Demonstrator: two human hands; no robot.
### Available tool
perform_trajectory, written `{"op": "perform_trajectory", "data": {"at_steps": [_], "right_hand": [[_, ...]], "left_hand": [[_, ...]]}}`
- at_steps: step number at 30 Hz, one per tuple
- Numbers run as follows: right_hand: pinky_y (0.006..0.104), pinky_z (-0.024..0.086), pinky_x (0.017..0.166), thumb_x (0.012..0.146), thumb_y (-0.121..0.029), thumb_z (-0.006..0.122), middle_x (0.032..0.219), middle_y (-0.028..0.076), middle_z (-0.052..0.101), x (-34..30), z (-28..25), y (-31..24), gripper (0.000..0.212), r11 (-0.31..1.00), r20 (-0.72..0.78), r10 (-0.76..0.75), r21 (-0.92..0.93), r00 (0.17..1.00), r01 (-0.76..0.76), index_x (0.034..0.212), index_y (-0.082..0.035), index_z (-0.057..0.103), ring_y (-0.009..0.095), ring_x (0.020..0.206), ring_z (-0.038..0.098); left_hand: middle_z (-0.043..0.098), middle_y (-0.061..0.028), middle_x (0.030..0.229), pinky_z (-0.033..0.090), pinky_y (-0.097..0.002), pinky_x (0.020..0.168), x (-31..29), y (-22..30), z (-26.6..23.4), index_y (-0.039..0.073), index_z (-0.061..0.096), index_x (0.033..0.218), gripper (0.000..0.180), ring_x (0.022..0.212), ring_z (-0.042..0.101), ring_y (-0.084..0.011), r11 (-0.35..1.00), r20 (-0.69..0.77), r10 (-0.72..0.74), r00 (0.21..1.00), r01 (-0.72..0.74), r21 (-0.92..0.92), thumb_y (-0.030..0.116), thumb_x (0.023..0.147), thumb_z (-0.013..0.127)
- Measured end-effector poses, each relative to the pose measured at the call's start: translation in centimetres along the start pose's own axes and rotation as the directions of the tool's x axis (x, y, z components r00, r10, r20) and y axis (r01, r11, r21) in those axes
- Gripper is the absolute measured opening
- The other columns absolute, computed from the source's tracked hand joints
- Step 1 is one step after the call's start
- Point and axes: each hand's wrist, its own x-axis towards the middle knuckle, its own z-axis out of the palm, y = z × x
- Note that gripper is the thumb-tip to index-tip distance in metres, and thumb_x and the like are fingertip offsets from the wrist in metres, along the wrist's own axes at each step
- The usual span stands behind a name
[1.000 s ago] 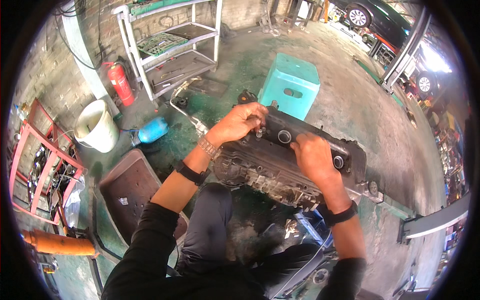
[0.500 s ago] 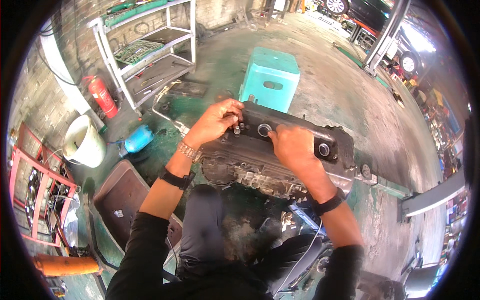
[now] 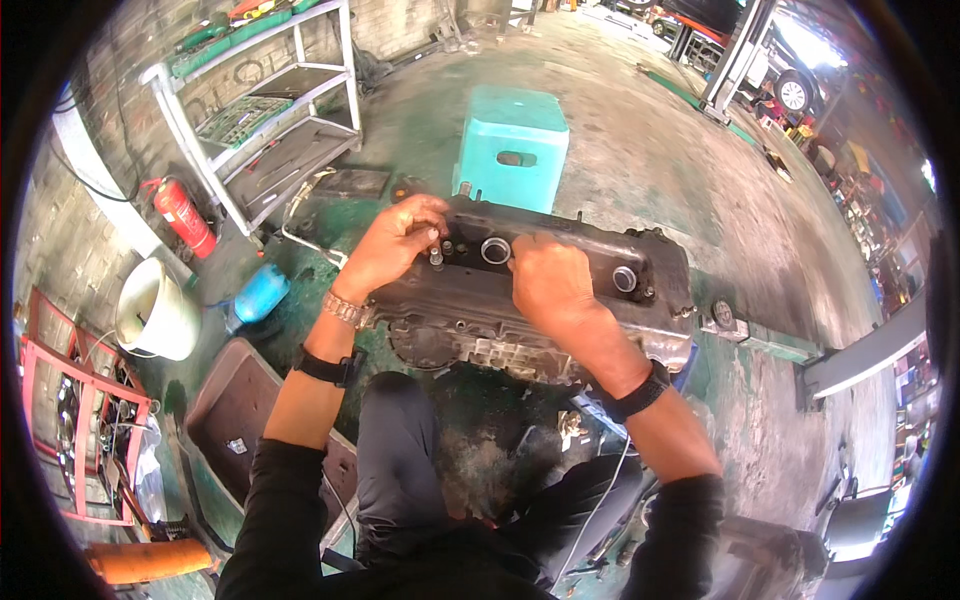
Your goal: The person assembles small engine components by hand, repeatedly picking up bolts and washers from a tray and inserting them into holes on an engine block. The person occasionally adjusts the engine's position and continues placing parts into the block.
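In front of me lies a dark, greasy engine cylinder head with its valve cover. Two round plug holes with pale rims show on top: one ring between my hands and another ring farther right. My left hand is over the cover's left end, thumb and fingers curled together; anything between them is too small to make out. Just beside its fingertips stand small metal studs. Closed in a fist, my right hand rests over the middle of the cover, right of the first ring. Its fingers hide whatever they grip.
Beyond the engine part stands a turquoise plastic stool. To the left are a brown tray, a white bucket, a blue bottle, a fire extinguisher and a metal tool cart. A lift arm reaches in from the right.
The whole scene has shifted a little left in the view. Both hands keep nearly the same places over the valve cover, still curled.
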Motion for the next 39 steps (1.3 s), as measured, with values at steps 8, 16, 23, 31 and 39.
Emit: {"op": "perform_trajectory", "data": {"at_steps": [8, 16, 23, 31, 39], "right_hand": [[0.0469, 0.054, 0.065, 0.082, -0.008, 0.068, 0.085, 0.020, 0.064, 0.3, -1.9, 0.9, 0.008, 0.984, 0.008, -0.148, 0.097, 0.989, 0.147, 0.084, -0.002, 0.062, 0.040, 0.076, 0.066], [0.0258, 0.050, 0.065, 0.091, -0.006, 0.068, 0.082, 0.004, 0.068, -0.2, -4.9, 3.7, 0.022, 0.454, 0.250, 0.245, 0.824, 0.937, -0.339, 0.113, 0.000, 0.069, 0.008, 0.072, 0.058], [0.0264, 0.054, 0.069, 0.092, -0.001, 0.068, 0.090, 0.006, 0.070, -2.2, -6.0, 3.6, 0.021, 0.094, 0.179, 0.166, 0.976, 0.970, -0.196, 0.113, 0.002, 0.069, 0.013, 0.076, 0.064], [0.0253, 0.056, 0.078, 0.086, 0.008, 0.071, 0.099, 0.007, 0.072, -3.2, -7.6, 0.8, 0.022, 0.205, 0.112, 0.098, 0.970, 0.989, -0.130, 0.107, 0.001, 0.072, 0.011, 0.088, 0.067], [0.0276, 0.054, 0.082, 0.082, 0.011, 0.071, 0.099, 0.009, 0.073, -3.6, -8.7, -2.4, 0.023, 0.400, 0.049, 0.002, 0.915, 0.999, -0.046, 0.104, 0.003, 0.070, 0.013, 0.091, 0.067]], "left_hand": [[0.064, -0.0074, 0.098, 0.052, -0.0290, 0.073, 0.1, 0.2, -0.1, 0.001, 0.053, 0.126, 0.031, 0.080, 0.062, -0.0149, 1.000, -0.006, -0.020, 1.000, 0.020, -0.013, -0.004, 0.096, 0.054], [0.064, -0.0059, 0.093, 0.052, -0.0270, 0.066, 0.1, -0.7, 0.0, -0.001, 0.056, 0.119, 0.022, 0.074, 0.063, -0.0127, 0.995, -0.064, 0.024, 0.998, -0.030, -0.096, -0.005, 0.097, 0.054], [0.066, -0.0072, 0.093, 0.054, -0.0253, 0.065, -0.3, 0.0, 0.4, 0.000, 0.059, 0.113, 0.017, 0.076, 0.065, -0.0119, 0.978, -0.387, 0.134, 0.912, -0.184, -0.094, -0.005, 0.098, 0.053], [0.068, -0.0059, 0.089, 0.055, -0.0253, 0.068, -5.5, 6.4, 4.7, 0.000, 0.063, 0.106, 0.010, 0.074, 0.064, -0.0109, 0.933, -0.469, 0.214, 0.857, -0.321, -0.160, -0.001, 0.099, 0.056], [0.065, -0.0033, 0.100, 0.055, -0.0261, 0.074, -8.1, 8.4, 9.7, 0.002, 0.061, 0.116, 0.018, 0.084, 0.064, -0.0099, 0.905, -0.149, 0.066, 0.987, -0.122, -0.407, 0.001, 0.097, 0.061]]}}
